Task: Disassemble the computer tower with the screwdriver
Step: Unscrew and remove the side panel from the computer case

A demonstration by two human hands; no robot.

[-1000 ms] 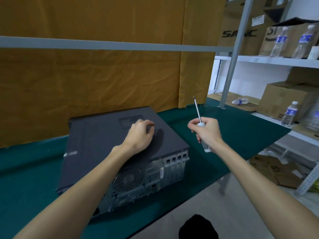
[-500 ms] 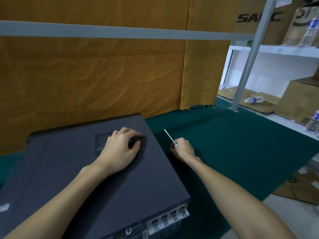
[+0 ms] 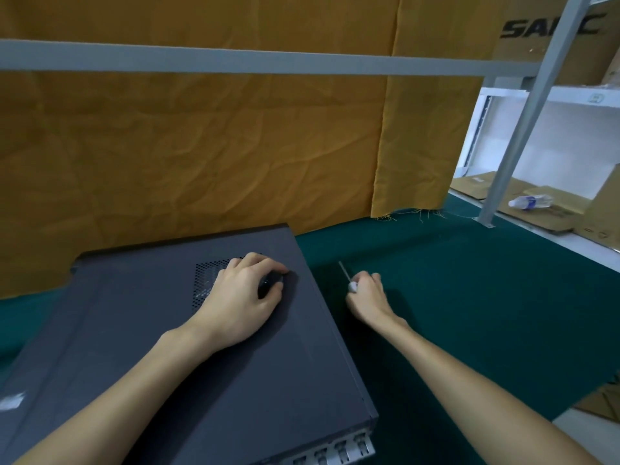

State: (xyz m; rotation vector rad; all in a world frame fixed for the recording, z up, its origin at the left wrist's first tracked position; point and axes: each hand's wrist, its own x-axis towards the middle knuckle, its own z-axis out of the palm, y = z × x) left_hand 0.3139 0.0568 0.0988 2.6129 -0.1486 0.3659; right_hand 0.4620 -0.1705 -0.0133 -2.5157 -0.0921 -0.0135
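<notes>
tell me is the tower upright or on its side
On its side: the tower lies flat on the green mat, side panel up, left hand resting on it.

ochre curtain (image 3: 201,156), green mat (image 3: 469,313), plastic bottle (image 3: 529,202)

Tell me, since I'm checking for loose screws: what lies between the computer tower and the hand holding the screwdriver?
Only bare green mat shows between the tower and the right hand gripping the screwdriver, in the head view.
</notes>
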